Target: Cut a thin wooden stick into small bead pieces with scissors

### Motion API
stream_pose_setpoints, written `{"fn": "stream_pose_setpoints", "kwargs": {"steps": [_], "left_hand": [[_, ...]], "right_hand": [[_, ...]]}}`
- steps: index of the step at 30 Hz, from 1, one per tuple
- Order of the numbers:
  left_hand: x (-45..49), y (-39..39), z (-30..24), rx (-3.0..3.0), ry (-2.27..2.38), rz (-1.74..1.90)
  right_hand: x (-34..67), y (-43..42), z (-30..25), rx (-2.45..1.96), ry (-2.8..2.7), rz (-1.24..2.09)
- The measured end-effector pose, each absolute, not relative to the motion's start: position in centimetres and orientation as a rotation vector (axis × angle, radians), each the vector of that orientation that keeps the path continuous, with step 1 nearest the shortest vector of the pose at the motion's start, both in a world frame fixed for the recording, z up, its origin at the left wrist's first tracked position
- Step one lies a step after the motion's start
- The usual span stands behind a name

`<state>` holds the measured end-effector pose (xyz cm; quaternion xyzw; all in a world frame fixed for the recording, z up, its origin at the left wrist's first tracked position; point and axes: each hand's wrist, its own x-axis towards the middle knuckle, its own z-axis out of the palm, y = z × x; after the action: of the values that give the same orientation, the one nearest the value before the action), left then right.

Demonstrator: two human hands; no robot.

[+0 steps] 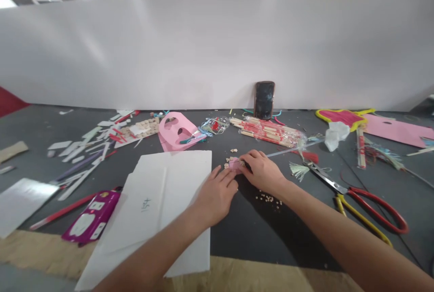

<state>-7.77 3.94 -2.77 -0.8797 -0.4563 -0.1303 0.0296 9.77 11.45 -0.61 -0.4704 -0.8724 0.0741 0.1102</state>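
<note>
Both hands meet over a small pink piece lying on the dark table mat. My left hand rests with its fingertips pressed together on the near side of the piece. My right hand is curled, pinching the piece's right side, with tiny wooden beads stuck on or beside it. More small beads lie scattered under my right wrist. What else the fingers grip is too small to make out.
White paper sheets lie left of my hands. Red and yellow scissors lie to the right. A bag of wooden sticks, a pink cut-out, a phone against the white wall, a purple card and paper strips surround them.
</note>
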Motion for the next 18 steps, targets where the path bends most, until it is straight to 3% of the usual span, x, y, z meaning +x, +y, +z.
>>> {"fn": "stream_pose_setpoints", "kwargs": {"steps": [18], "left_hand": [[-7.9, 4.0, -3.0, -2.71, -1.404, -0.451]], "right_hand": [[7.9, 13.3, -1.2, -1.475, -2.479, 0.181]]}}
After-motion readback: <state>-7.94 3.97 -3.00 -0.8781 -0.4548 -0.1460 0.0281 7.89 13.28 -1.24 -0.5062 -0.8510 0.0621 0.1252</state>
